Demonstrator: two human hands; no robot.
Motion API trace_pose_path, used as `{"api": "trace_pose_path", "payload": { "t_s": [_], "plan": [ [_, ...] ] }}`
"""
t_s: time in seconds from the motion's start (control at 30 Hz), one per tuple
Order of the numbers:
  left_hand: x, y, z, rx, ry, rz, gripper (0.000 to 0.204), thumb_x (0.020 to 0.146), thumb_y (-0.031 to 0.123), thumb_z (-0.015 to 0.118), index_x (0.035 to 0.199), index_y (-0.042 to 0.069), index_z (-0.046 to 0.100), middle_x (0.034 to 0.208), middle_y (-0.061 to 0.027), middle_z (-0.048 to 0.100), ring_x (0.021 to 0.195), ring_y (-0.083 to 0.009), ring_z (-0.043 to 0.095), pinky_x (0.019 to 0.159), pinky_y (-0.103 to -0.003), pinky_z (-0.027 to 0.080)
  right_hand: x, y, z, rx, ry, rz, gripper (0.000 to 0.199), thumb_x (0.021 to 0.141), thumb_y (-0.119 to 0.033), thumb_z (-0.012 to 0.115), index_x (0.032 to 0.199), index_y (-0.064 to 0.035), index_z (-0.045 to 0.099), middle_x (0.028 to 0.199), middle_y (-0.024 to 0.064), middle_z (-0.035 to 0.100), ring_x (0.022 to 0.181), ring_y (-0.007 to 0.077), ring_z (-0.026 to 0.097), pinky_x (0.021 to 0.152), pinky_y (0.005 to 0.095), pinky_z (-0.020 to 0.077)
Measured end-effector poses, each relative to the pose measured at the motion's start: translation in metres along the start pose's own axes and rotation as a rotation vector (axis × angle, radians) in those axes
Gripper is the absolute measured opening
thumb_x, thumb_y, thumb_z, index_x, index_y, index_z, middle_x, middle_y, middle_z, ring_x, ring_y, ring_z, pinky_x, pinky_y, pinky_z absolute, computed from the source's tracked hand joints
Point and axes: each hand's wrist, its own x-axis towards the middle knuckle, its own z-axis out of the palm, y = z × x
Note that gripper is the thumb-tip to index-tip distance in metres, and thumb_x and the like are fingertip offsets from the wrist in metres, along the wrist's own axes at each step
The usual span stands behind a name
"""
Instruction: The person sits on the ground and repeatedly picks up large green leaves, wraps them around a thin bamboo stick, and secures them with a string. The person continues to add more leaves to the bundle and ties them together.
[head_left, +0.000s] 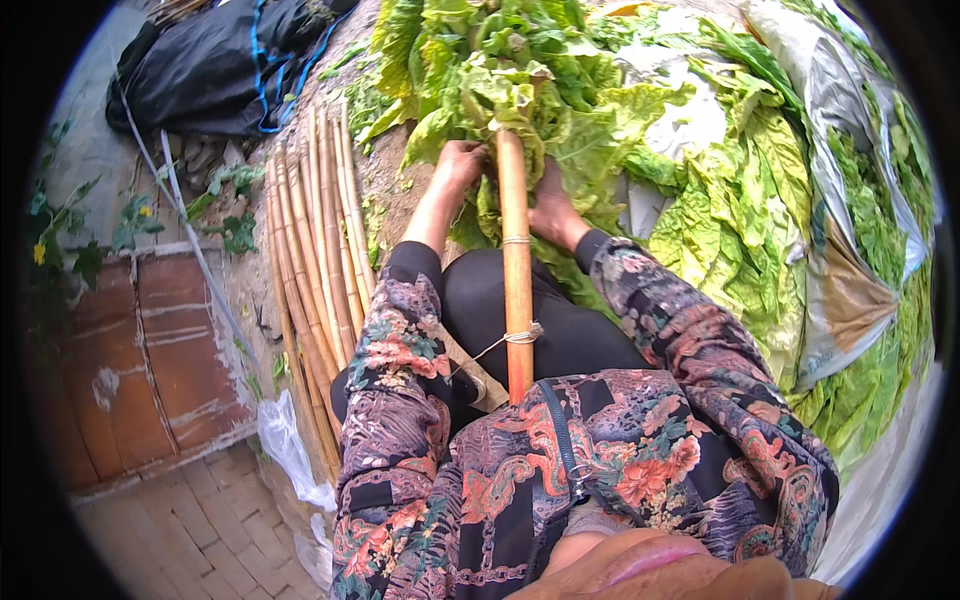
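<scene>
Hands, left (463, 161) and right (553, 207), flank bamboo pole (515, 265); opening, grip unclear behind leaves (500, 60); narrow soil strip (396, 165) leftward.

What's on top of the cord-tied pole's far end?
Yellow-green leaves cover the far end of the pole. Its tip and whatever lies beneath it there can't be seen.

The single pole (514, 270) runs between the left hand (462, 163) and right hand (555, 212), its far end at a leaf cluster (505, 65). Loose poles (328, 235) lie left; spread leaves (735, 225), then a sack (850, 290), right.
</scene>
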Motion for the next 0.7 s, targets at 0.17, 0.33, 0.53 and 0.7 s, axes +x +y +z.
{"api": "trace_pose_path", "payload": {
  "t_s": [0.17, 0.33, 0.53, 0.7],
  "plan": [
    [0.027, 0.036, -0.028, -0.048, 0.054, 0.094, 0.027, 0.093, 0.016, 0.052, 0.112, -0.002, 0.059, 0.077, -0.0099, 0.065, 0.047, -0.0161, 0.058, 0.04, -0.025, 0.042, 0.055, 0.005, 0.057, 0.358, 0.098, 0.224, 0.103, 0.075, -0.035, 0.071, 0.138, 0.0058, 0.001, 0.136, 0.0338, 0.024, 0.12, 0.0406, 0.04, 0.098, 0.0413, 0.0371],
    [0.007, 0.009, -0.018, -0.238, 0.059, 0.062, 0.034, 0.094, 0.024, 0.054, 0.114, -0.004, 0.057, 0.087, -0.0134, 0.067, 0.047, -0.019, 0.062, 0.035, -0.022, 0.035, 0.045, 0.033, 0.009, -0.01, -0.258, 0.117, 0.116, 0.07, -0.052, 0.072, 0.141, 0.0076, 0.002, 0.146, 0.0339, 0.008, 0.137, 0.0401, 0.015, 0.111, 0.0394, 0.0208],
    [-0.1, 0.015, -0.019, -0.313, 0.185, 0.142, 0.02, 0.092, 0.019, 0.058, 0.097, 0.002, 0.067, 0.054, 0.0018, 0.05, 0.042, -0.002, 0.034, 0.038, -0.017, 0.02, -0.054, 0.091, -0.269, -0.683, 0.445, 0.211, 0.067, 0.079, -0.036, 0.068, 0.13, -0.0011, 0.043, 0.132, 0.0202, 0.046, 0.117, 0.033, 0.049, 0.097, 0.0416, 0.0422],
    [-0.16, 0.084, 0.053, -0.121, 0.041, 0.305, 0.019, 0.09, 0.016, 0.061, 0.087, -0.002, 0.066, 0.055, 0.0019, 0.049, 0.046, -0.0055, 0.04, 0.044, -0.021, 0.03, -0.109, 0.164, -0.37, -0.831, 0.355, 0.882, 0.101, 0.067, -0.046, 0.075, 0.136, 0.0079, 0.024, 0.127, 0.0309, 0.045, 0.116, 0.0399, 0.048, 0.097, 0.0412, 0.0399]
  ]
}}
